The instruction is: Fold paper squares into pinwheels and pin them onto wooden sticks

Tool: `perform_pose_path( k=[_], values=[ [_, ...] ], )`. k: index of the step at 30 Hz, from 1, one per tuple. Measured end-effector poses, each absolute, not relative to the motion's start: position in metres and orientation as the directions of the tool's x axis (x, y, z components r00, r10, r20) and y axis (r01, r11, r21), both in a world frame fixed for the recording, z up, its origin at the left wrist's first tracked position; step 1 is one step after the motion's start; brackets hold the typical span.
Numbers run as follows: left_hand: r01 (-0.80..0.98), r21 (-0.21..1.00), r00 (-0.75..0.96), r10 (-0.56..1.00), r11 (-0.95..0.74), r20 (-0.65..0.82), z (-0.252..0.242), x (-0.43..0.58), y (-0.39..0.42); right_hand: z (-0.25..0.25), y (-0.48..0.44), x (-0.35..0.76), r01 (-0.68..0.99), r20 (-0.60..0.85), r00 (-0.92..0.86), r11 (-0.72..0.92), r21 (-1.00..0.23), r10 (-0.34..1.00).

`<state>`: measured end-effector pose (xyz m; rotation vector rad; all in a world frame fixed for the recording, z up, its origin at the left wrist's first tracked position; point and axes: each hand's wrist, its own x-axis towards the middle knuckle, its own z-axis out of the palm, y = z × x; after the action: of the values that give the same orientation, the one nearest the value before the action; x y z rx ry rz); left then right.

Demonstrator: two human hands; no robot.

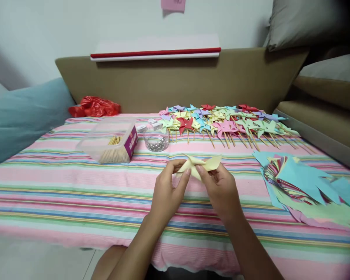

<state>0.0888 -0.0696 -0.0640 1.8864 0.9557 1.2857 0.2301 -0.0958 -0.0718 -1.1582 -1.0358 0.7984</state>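
Observation:
A pale yellow paper pinwheel [212,163], without a stick on it, is held up over the striped cloth. My left hand [170,181] pinches its left side, thumb near the folded centre. On the other side my right hand [218,182] grips the paper, its thumb also close to the middle. Both hands are closed on the same piece. Beyond them stands a round clear tub [157,142] of small silvery metal pieces. To its left, a clear plastic box [105,136] with a purple label holds many thin wooden sticks.
Finished pinwheels [226,127] on sticks lie in rows at the back right. Cut coloured paper [306,177] is piled at the right. A red plastic bag [96,106] sits back left, and small white boxes [155,124] stand behind the tub. A brown backrest [175,85] bounds the rear.

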Motion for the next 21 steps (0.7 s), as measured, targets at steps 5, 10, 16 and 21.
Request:
perform_pose_path(
  k=[5,10,16,21],
  values=[
    [0.367,0.761,0.335,0.839,-0.535,0.429,-0.044,0.078,-0.076,-0.069,-0.093,0.227,-0.267,0.118,0.345,0.218,-0.939,0.931],
    [0.463,0.703,0.268,0.841,-0.540,0.470,-0.024,0.082,-0.086,-0.065,-0.098,0.226,-0.392,0.073,0.267,0.177,-0.903,0.961],
    [0.518,0.680,0.254,0.852,-0.519,0.457,-0.010,0.095,-0.100,-0.056,-0.107,0.234,-0.428,0.027,0.242,0.132,-0.894,0.970],
    [0.427,0.704,0.312,0.824,-0.567,0.473,0.016,0.041,-0.092,-0.051,-0.106,0.237,-0.566,-0.052,0.293,0.129,-0.814,0.955]
  ],
)
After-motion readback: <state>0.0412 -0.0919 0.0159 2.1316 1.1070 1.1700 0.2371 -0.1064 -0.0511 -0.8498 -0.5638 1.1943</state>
